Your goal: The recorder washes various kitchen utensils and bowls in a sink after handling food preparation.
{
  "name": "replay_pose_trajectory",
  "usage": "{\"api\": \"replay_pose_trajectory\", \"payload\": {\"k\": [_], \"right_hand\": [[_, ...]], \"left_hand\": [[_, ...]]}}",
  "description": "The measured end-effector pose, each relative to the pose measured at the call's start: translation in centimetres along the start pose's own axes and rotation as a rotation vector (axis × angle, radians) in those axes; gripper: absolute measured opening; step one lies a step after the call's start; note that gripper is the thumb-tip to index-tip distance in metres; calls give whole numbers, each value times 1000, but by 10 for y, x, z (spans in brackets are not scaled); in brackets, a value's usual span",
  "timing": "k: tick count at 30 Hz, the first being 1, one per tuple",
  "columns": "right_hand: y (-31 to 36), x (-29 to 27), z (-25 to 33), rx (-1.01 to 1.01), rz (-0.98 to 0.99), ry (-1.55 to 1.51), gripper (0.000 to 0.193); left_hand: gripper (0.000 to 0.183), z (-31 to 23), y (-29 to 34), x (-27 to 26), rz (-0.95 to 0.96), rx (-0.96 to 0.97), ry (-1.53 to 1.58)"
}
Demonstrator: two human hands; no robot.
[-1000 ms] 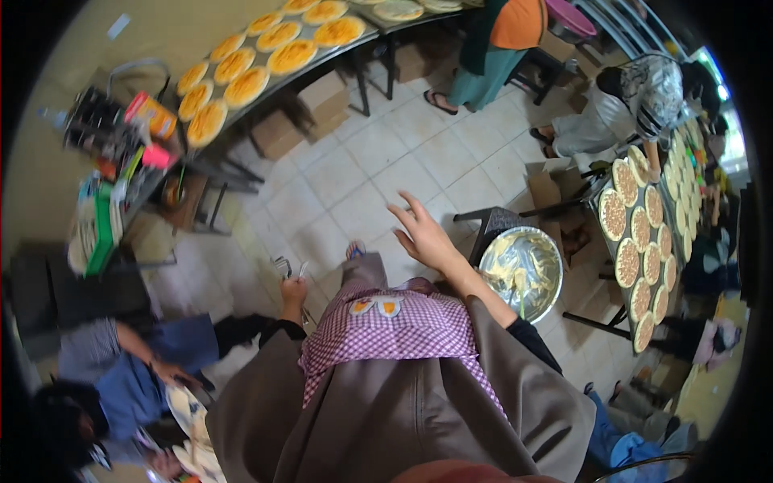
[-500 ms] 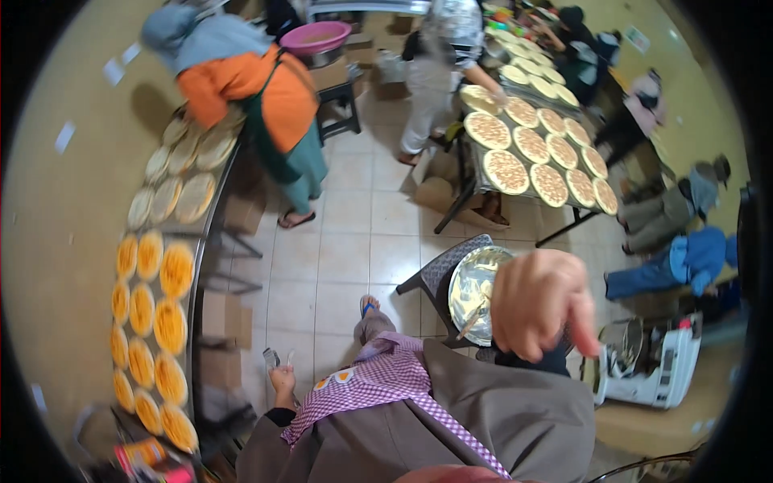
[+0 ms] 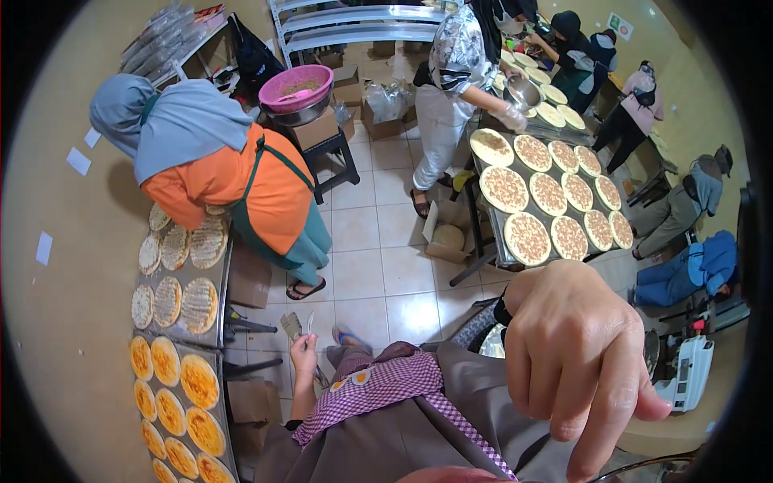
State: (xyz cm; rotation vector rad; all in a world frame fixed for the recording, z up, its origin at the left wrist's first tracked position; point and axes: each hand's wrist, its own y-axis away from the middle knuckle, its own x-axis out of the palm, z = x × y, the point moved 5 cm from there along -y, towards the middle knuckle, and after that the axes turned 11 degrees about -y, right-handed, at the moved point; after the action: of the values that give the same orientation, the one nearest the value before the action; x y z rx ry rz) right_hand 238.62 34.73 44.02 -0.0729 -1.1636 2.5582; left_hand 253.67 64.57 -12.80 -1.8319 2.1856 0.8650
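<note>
My left hand [image 3: 303,354] is low at my left side, closed around a flat-headed spatula [image 3: 291,325]. A thin pale piece [image 3: 312,322] sticks up beside the spatula; its kind is unclear. Large and close to the camera, my right hand [image 3: 576,354] is raised back-side up. Its fingers bend loosely, with the index finger and thumb apart, and nothing shows in them. Behind that hand, a metal bowl [image 3: 492,343] is mostly hidden.
On the left, tables carry orange-topped flatbreads [image 3: 200,381] and pale-topped rounds [image 3: 198,306]. A person in orange [image 3: 278,209] bends over them. To the right, a table holds brown-topped flatbreads [image 3: 527,238]; a person in white trousers [image 3: 443,133] reaches there. A white machine [image 3: 691,374] stands right.
The view has shifted, and the person in orange appears larger. My right hand has come closer to the camera, covering most of the bowl. My left hand still holds the spatula.
</note>
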Motion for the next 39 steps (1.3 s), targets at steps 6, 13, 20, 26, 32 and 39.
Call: {"api": "replay_pose_trajectory", "payload": {"k": [6,13,20,26,32,39], "right_hand": [[-17,-123,-14,34,108,43,52],[-48,-281,-39,58,58,-82,46],[-23,-439,-62,32,17,-171,40],[64,-679,-167,221,-646,-242,49],[122,-840,-338,638,-381,760,43],[137,-834,-400,752,-199,175,66]], "left_hand": [[22,-122,-97,13,106,300,-58],[27,-275,-211,39,279,593,4],[26,-368,-290,42,478,576,-164],[24,-381,-371,82,527,467,-78],[20,-371,-448,143,600,222,-171],[26,-368,-496,163,482,151,-81]]}}
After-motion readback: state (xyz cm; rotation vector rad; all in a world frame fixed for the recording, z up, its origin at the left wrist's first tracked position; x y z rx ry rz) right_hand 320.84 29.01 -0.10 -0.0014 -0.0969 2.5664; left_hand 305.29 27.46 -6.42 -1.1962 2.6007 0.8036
